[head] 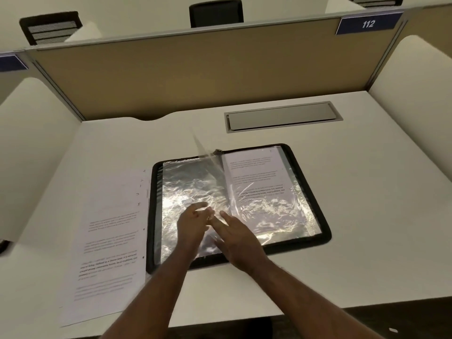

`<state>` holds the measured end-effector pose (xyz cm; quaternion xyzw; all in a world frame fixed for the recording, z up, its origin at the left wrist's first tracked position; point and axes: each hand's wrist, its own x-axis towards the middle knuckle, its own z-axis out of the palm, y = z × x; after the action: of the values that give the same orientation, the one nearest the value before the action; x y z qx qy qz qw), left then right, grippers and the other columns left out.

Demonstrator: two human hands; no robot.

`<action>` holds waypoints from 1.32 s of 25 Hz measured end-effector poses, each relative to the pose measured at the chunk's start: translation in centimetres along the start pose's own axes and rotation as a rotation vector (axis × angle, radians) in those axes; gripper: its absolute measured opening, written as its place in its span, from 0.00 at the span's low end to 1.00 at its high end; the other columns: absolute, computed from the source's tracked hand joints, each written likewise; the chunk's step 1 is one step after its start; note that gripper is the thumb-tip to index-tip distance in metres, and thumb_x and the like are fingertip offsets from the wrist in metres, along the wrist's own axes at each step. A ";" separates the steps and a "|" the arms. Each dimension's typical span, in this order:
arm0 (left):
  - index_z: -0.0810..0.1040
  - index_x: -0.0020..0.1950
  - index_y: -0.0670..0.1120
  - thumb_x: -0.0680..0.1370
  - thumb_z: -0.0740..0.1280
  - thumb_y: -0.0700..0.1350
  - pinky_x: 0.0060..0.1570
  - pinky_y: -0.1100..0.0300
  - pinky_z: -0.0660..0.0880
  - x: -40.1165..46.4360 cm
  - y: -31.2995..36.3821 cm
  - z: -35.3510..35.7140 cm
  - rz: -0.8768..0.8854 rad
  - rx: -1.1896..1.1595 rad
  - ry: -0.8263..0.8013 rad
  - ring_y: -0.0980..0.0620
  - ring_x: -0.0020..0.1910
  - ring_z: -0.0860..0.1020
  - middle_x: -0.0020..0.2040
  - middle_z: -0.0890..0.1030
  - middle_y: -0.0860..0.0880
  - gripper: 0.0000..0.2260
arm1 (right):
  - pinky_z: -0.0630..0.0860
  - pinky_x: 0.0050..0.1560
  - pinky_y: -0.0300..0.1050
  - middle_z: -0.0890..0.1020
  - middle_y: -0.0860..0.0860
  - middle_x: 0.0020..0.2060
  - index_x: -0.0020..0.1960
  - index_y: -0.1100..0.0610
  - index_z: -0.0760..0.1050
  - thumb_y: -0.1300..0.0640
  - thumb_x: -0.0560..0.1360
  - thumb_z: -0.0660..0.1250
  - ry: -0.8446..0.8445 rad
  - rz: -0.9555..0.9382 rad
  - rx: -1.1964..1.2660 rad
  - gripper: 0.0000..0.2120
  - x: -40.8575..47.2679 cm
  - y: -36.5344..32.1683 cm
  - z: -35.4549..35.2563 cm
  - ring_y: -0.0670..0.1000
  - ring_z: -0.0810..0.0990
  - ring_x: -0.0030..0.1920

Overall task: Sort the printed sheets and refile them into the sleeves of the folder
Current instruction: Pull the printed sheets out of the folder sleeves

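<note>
The main risk is the thin clear sleeve [215, 172] standing half-turned at the spine of the open folder [325, 231]: it is crinkled and glossy, so it may flop back, buckle, or cling to the sleeve beneath, and a sheet pushed in then would likely catch and crease. The left hand [193, 222] and right hand [234, 231] meet over the lower middle of the folder, and their blur makes the grip hard to read; the left fingers look loosely curled, perhaps pinching the sleeve's lower edge, but I cannot tell, while the right fingers lie straight and spread, pressing toward the spine. That sleeve rises from the hands toward 12 o'clock. One printed sheet [254, 177] already sits in the right-hand sleeve, at about 1 o'clock from the hands. The loose stack of sheets [110, 241] lies on the desk [342, 265] at 9 o'clock, just beside the folder's left edge and overhanging the desk's near edge, where a passing forearm could knock it off.
</note>
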<state>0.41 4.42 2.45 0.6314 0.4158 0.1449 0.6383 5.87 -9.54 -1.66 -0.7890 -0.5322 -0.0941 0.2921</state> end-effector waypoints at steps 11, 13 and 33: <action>0.76 0.53 0.47 0.71 0.69 0.36 0.47 0.58 0.78 1.3 -5.5 -10.5 -0.021 0.261 0.470 0.46 0.47 0.81 0.50 0.82 0.46 0.12 | 0.56 0.69 0.70 0.56 0.71 0.73 0.77 0.67 0.51 0.36 0.70 0.67 -0.091 1.163 -0.304 0.50 -5.3 5.0 -0.1 0.69 0.54 0.74; 0.74 0.60 0.45 0.71 0.69 0.35 0.53 0.54 0.75 0.8 -4.9 -10.6 0.117 0.300 0.506 0.48 0.51 0.79 0.55 0.79 0.49 0.19 | 0.56 0.69 0.70 0.61 0.71 0.71 0.76 0.68 0.52 0.37 0.71 0.67 -0.115 1.183 -0.307 0.49 -5.3 4.6 0.0 0.69 0.58 0.73; 0.78 0.56 0.51 0.74 0.71 0.40 0.46 0.66 0.72 -1.8 -3.2 3.3 0.572 0.598 -0.412 0.59 0.45 0.76 0.52 0.78 0.57 0.12 | 0.71 0.57 0.46 0.72 0.62 0.61 0.65 0.62 0.71 0.59 0.68 0.76 0.374 1.210 0.260 0.28 -3.4 7.1 -5.3 0.59 0.76 0.57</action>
<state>0.59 0.37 -0.35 0.8927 0.1131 0.0604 0.4320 11.67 -17.04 -1.49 -0.8782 0.0596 0.0166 0.4743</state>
